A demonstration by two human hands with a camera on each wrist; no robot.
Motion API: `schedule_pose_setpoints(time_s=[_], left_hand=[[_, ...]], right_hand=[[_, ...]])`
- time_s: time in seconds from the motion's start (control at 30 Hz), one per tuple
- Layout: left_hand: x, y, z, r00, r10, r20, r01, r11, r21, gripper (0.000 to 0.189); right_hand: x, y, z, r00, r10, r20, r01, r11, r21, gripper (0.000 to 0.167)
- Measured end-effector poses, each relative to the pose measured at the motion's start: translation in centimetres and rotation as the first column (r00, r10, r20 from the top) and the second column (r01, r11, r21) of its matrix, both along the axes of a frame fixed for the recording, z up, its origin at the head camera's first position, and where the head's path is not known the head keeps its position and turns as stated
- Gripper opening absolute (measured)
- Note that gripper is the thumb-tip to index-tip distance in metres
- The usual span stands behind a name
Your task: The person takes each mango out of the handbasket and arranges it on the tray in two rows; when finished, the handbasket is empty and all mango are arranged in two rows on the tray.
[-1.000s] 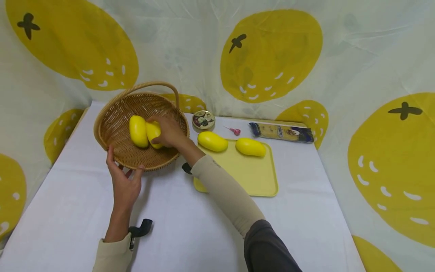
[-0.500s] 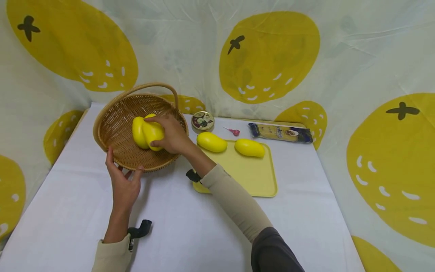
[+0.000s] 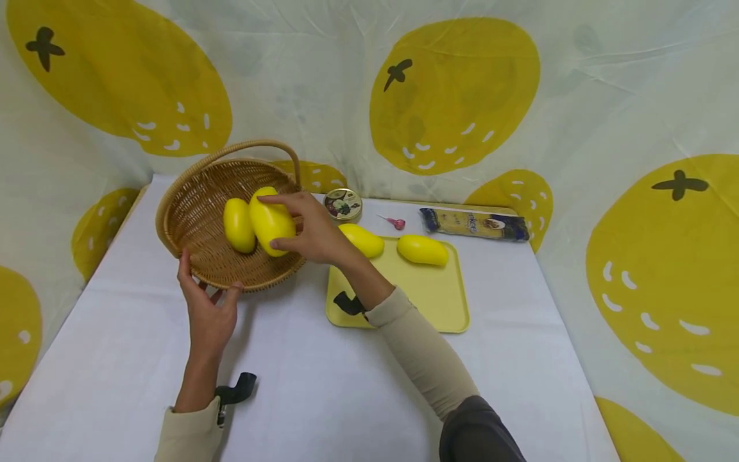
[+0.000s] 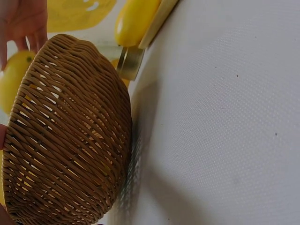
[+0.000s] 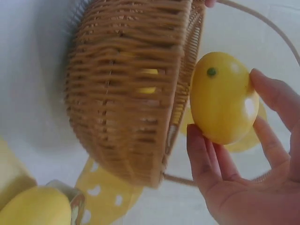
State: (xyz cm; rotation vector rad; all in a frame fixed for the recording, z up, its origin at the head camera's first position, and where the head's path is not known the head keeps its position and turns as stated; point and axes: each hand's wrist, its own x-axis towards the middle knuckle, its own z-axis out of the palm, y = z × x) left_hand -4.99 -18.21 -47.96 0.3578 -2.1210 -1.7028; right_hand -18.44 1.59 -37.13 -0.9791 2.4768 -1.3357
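Note:
My right hand (image 3: 314, 228) holds a yellow toy-like mango (image 3: 270, 221) between thumb and fingers, over the right side of the wicker basket (image 3: 202, 247). In the right wrist view, that mango (image 5: 225, 96) with its green stem spot is beside the basket's rim. My left hand (image 3: 210, 314) grips the basket's near rim, its thumb on the right and fingers on the left. Another mango (image 3: 238, 224) lies inside the basket. Two more mangoes, one nearer (image 3: 364, 240) and one to its right (image 3: 423, 249), lie on the yellow tray (image 3: 404, 301).
Behind the tray are a round tin (image 3: 343, 204), a small pink item with a thin point (image 3: 395, 223) and a blue-and-yellow packet (image 3: 475, 224). The basket's arched handle (image 3: 254, 142) rises at the back. A fruit-print curtain (image 3: 323, 77) backs the white-covered table (image 3: 317, 385).
My right hand has lifted the mango up and to the right, away from the other mango in the basket. The left hand has stayed at the rim.

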Motion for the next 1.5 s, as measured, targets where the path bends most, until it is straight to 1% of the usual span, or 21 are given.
schedule_pose_setpoints(time_s=[0.2, 0.33, 0.5, 0.6, 0.8, 1.03, 1.13, 1.3, 1.5], left_hand=[[0.0, -0.1, 0.0, 1.000, 0.007, -0.002, -0.007, 1.000, 0.006, 0.102], [0.0, 0.0, 0.0, 1.000, 0.008, 0.004, -0.008, 1.000, 0.010, 0.102], [0.0, 0.0, 0.0, 1.000, 0.003, 0.004, -0.003, 1.000, 0.018, 0.103], [0.0, 0.1, 0.0, 1.000, 0.004, 0.003, -0.004, 1.000, 0.020, 0.103], [0.0, 0.1, 0.0, 1.000, 0.006, 0.001, -0.006, 1.000, 0.012, 0.102], [0.0, 0.1, 0.1, 1.000, 0.003, -0.005, -0.003, 1.000, 0.014, 0.101], [0.0, 0.1, 0.2, 1.000, 0.002, -0.002, -0.002, 1.000, 0.017, 0.102], [0.0, 0.1, 0.1, 1.000, -0.001, -0.002, 0.001, 1.000, 0.020, 0.102], [0.0, 0.0, 0.1, 1.000, -0.001, 0.002, 0.001, 1.000, 0.017, 0.102]], right_hand=[[0.0, 2.2, -0.2, 0.999, 0.014, 0.046, -0.011, 0.998, -0.066, 0.072], [0.2, 3.7, -0.2, 0.997, 0.014, 0.080, -0.006, 0.995, -0.102, 0.071], [0.7, 5.8, -0.1, 0.996, 0.009, 0.094, 0.000, 0.996, -0.088, 0.070], [0.9, 7.1, -0.3, 0.993, 0.004, 0.114, 0.006, 0.996, -0.087, 0.069], [1.2, 9.3, -1.2, 0.988, -0.006, 0.152, 0.019, 0.997, -0.080, 0.068], [1.5, 11.7, -2.3, 0.987, 0.011, 0.159, 0.001, 0.997, -0.080, 0.069], [1.7, 12.6, -2.7, 0.984, 0.020, 0.177, -0.007, 0.997, -0.075, 0.069], [2.0, 14.0, -3.6, 0.977, 0.023, 0.214, -0.016, 0.999, -0.034, 0.067], [2.1, 15.3, -4.9, 0.973, 0.034, 0.227, -0.040, 0.999, 0.023, 0.066]])
